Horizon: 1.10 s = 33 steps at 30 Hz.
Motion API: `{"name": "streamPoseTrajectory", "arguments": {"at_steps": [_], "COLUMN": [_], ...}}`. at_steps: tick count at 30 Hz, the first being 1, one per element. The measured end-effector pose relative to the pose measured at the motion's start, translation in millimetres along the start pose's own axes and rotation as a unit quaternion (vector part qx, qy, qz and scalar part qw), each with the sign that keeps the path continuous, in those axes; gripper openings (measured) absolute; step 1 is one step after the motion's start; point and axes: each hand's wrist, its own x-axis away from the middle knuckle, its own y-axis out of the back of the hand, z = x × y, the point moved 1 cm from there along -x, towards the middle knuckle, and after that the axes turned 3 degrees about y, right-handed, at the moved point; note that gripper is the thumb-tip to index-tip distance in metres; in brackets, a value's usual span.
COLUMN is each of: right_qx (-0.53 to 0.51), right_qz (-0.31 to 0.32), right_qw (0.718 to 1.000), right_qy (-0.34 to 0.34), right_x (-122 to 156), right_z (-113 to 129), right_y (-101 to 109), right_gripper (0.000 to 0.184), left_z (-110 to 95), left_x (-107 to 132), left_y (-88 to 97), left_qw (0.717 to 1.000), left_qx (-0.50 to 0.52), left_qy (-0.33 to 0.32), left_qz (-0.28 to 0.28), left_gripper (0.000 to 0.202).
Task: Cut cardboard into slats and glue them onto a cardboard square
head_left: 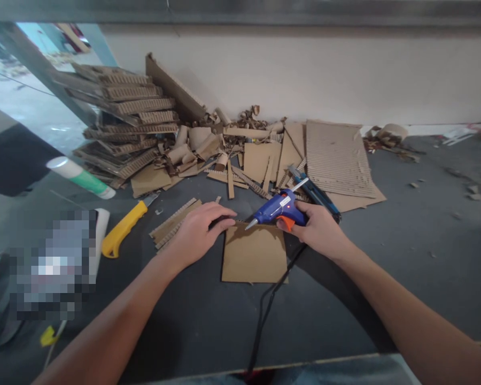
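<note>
A blue hot glue gun [273, 208] with an orange trigger is gripped in my right hand [320, 227]. A white glue stick pokes out of its back, and a small red light shows on its side. Its metal nozzle points down and left at the top edge of a flat, roughly square cardboard piece [254, 254]. At that piece's upper left corner, my left hand [202, 230] pinches the edge between thumb and fingers. Beneath and beside the left hand lie narrow corrugated cardboard strips [174, 222].
Stacked corrugated frames [132, 107] and loose scraps [200, 141] line the wall. A blue cutter [318, 195] lies by a ridged sheet [339, 158]. Leftward are a yellow-handled knife [126, 227], a green-white tube [82, 179] and a blurred-out object [56, 267]. A black cord [264, 305] crosses the front.
</note>
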Motion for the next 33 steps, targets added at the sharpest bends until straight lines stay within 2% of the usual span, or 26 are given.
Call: {"name": "streamPoseTrajectory", "arguments": {"at_steps": [9,14,21,24,29,33], "right_qx": [-0.013,0.011,0.028,0.011,-0.009,0.048], "right_qz": [-0.018,-0.017,-0.022,-0.052,-0.113,-0.134], "right_qw": [0.999,0.997,0.997,0.997,0.994,0.989], "right_qy": [0.036,0.068,0.064,0.058,0.001,0.028], "right_x": [0.2,1.0,0.8,0.3,-0.7,-0.6], "right_z": [1.4,1.7,2.9,1.5,-4.2,-2.9], "right_y": [2.0,0.8,-1.2,0.1,3.1,1.3], "right_gripper": [0.033,0.026,0.025,0.029,0.035,0.031], "left_z": [0.4,1.2,0.9,1.0,5.7,7.3], "left_x": [0.4,1.0,1.7,2.6,2.7,1.7], "left_y": [-2.4,-1.9,-3.4,-1.4,1.2,-1.8], "left_qw": [0.999,0.998,0.996,0.997,0.997,0.998], "left_qx": [0.009,-0.024,-0.063,-0.059,-0.048,-0.047], "left_qy": [-0.037,-0.058,-0.065,-0.043,-0.026,-0.035], "left_qz": [-0.037,-0.018,0.004,-0.012,-0.046,-0.003], "left_gripper": [0.015,0.017,0.020,0.018,0.013,0.019]}}
